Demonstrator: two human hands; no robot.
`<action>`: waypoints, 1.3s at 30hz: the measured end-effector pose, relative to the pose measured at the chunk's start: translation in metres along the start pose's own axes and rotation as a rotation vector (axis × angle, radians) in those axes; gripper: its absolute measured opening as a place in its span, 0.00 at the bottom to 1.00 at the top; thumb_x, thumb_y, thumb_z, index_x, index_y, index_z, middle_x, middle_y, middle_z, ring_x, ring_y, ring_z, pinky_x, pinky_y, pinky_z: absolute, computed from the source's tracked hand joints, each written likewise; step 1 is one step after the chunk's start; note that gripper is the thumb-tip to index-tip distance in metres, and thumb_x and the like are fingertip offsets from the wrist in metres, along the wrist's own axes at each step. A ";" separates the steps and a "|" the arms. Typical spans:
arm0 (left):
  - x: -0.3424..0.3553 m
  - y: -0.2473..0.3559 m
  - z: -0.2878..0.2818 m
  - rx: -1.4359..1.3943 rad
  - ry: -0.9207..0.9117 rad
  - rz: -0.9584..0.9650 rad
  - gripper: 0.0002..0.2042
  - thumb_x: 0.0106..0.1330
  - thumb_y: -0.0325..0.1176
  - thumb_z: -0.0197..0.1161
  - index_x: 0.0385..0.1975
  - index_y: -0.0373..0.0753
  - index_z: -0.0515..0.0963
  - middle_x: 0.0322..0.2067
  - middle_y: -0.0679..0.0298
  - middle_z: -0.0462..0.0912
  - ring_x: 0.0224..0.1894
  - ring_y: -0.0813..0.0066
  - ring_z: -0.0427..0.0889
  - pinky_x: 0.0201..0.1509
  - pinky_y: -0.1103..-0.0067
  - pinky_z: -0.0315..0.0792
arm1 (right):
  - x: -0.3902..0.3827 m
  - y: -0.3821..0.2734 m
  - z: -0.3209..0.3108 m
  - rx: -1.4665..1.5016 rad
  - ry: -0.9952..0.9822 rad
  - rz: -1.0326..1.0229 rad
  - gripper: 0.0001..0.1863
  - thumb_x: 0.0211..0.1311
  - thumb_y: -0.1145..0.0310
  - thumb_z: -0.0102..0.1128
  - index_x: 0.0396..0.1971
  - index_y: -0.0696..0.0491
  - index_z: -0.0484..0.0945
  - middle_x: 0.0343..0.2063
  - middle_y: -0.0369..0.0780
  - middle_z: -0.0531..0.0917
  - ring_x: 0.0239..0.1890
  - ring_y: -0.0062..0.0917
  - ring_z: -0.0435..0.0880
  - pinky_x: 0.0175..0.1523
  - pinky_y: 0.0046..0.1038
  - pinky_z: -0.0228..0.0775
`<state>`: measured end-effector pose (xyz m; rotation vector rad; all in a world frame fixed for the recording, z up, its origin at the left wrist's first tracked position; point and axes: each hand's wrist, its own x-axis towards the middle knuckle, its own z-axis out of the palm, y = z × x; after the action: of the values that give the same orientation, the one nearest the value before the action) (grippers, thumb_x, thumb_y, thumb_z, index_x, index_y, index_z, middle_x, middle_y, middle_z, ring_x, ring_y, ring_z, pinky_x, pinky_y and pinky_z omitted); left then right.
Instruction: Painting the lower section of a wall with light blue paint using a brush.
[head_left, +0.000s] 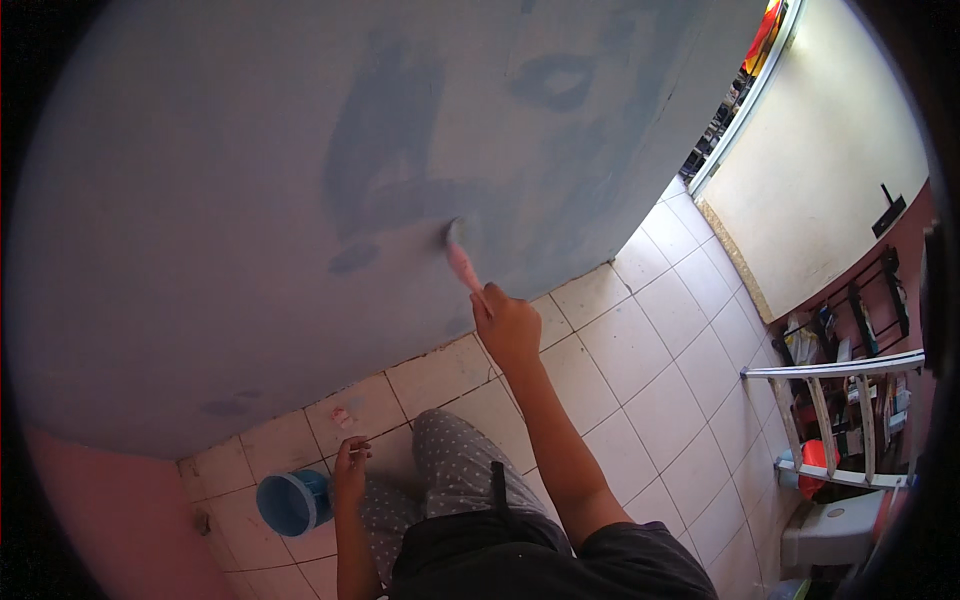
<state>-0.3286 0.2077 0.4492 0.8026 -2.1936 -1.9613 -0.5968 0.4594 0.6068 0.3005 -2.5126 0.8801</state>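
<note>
My right hand (507, 325) is closed round the pink handle of a paintbrush (461, 262). The brush's bristles touch the grey wall (250, 200), low down, below several darker, wet-looking patches (390, 130). Down by my knee, my left hand (350, 480) has its fingers curled, with a small thin white thing between them that is too small to name. Just left of that hand stands a blue bucket (287, 504) on the floor; what is inside it cannot be made out.
White floor tiles (640, 350) run along the wall's foot, with a pinkish smear (343, 415) on one tile. At right are a cream door (820, 120), a metal ladder (840, 370) and a cluttered black rack (870, 310). A pink wall (110, 510) closes the lower left.
</note>
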 end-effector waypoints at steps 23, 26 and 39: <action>-0.018 -0.031 -0.029 -0.038 0.065 0.057 0.09 0.67 0.24 0.51 0.44 0.37 0.73 0.37 0.64 0.77 0.38 0.76 0.77 0.45 0.80 0.72 | 0.010 0.044 -0.003 -0.132 0.106 0.218 0.15 0.62 0.56 0.51 0.22 0.51 0.72 0.17 0.48 0.78 0.22 0.49 0.79 0.26 0.48 0.69; -0.020 -0.037 -0.032 -0.013 0.078 0.023 0.09 0.67 0.24 0.51 0.44 0.37 0.73 0.37 0.64 0.77 0.38 0.76 0.77 0.45 0.81 0.72 | 0.008 0.035 -0.024 -0.152 0.091 0.283 0.15 0.62 0.56 0.50 0.22 0.51 0.72 0.17 0.48 0.78 0.23 0.49 0.79 0.27 0.48 0.69; -0.005 -0.012 -0.007 -0.043 0.034 0.163 0.11 0.64 0.21 0.51 0.44 0.38 0.73 0.38 0.63 0.78 0.38 0.76 0.77 0.46 0.80 0.71 | -0.008 0.009 -0.020 -0.018 -0.115 0.161 0.14 0.57 0.59 0.59 0.22 0.54 0.73 0.19 0.50 0.78 0.27 0.50 0.78 0.29 0.45 0.67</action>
<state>-0.3172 0.2032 0.4405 0.6254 -2.1170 -1.8954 -0.5858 0.4792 0.6124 0.1485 -2.6798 0.9250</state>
